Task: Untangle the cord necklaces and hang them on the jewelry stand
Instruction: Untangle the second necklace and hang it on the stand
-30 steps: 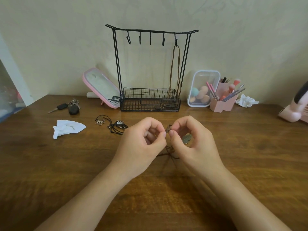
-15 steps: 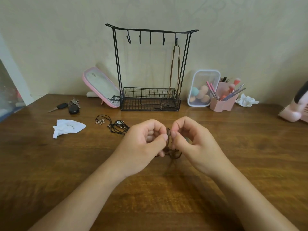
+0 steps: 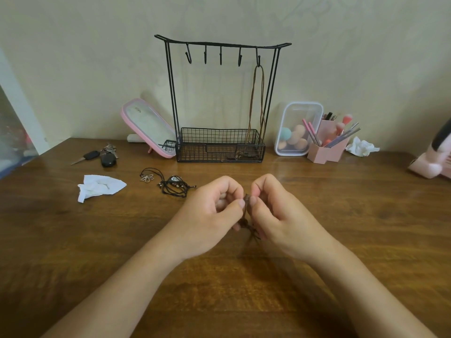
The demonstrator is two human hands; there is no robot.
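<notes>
both hands (image 3: 246,211) on brown cord (image 3: 247,222)

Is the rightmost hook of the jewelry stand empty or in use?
In use: a brown cord necklace hangs from the rightmost hook of the jewelry stand.

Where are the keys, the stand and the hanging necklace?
keys (image 3: 108,159), head view, on the black fob.
stand (image 3: 207,152), head view, on the basket's front wall.
hanging necklace (image 3: 253,101), head view, on its left strand.
</notes>
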